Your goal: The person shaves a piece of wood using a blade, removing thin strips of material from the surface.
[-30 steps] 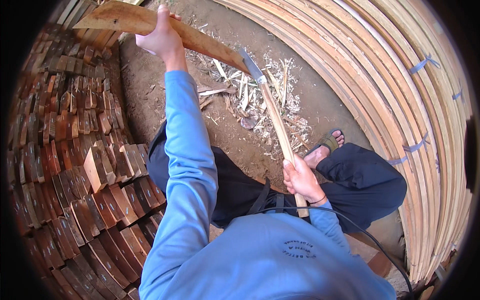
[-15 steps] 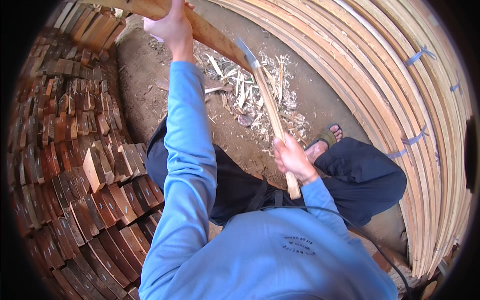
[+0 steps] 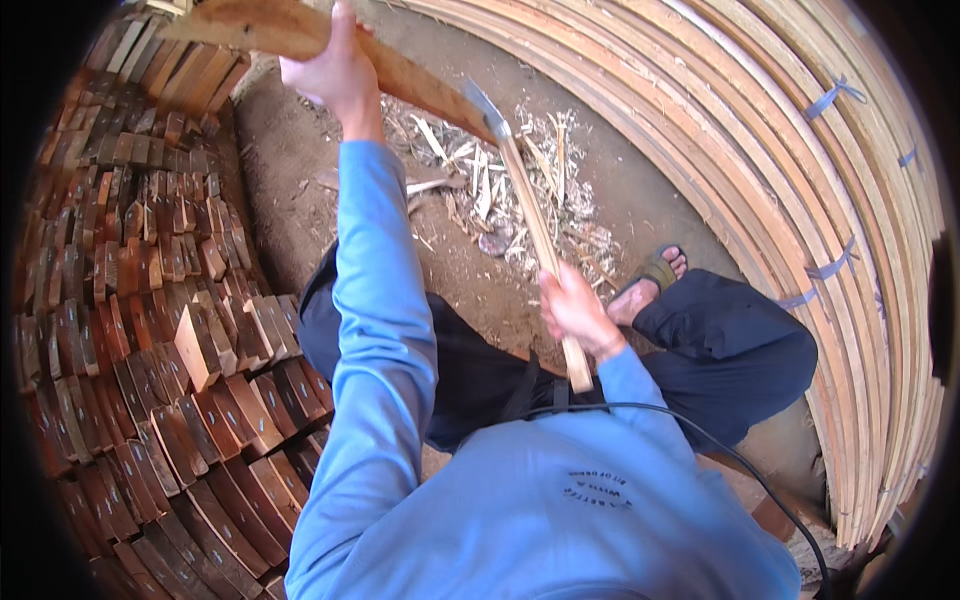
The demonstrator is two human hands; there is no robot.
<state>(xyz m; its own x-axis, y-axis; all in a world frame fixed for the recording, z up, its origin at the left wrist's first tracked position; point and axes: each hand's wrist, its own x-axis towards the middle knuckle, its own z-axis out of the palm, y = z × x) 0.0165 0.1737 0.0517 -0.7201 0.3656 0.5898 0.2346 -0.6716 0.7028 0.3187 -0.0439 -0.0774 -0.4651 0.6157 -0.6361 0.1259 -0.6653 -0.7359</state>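
Note:
My left hand [image 3: 340, 75] is closed around the middle of a long, curved wooden board [image 3: 260, 28], raised at the far left. The board slants down to the right. In my closed right hand [image 3: 578, 318] is the straight wooden handle of an adze [image 3: 532, 205]. Its metal blade [image 3: 485, 110] lies against the lower right end of the board. From this angle I cannot tell whether the edge bites into the wood. Pale wood chips and shavings [image 3: 555, 200] are scattered on the ground beneath.
Stacked brown wood pieces [image 3: 190, 420] fill the left side. Long, bent pale strips [image 3: 740, 130], tied with bluish bands, curve along the right. My sandalled foot [image 3: 655, 275] rests on the dirt floor [image 3: 300, 185] near the chips. A black cable [image 3: 720, 440] crosses my front.
The board's left end has come down, showing more of it, with my left hand slightly lower. The blade stays by the board's right end, and my right hand has shifted slightly left.

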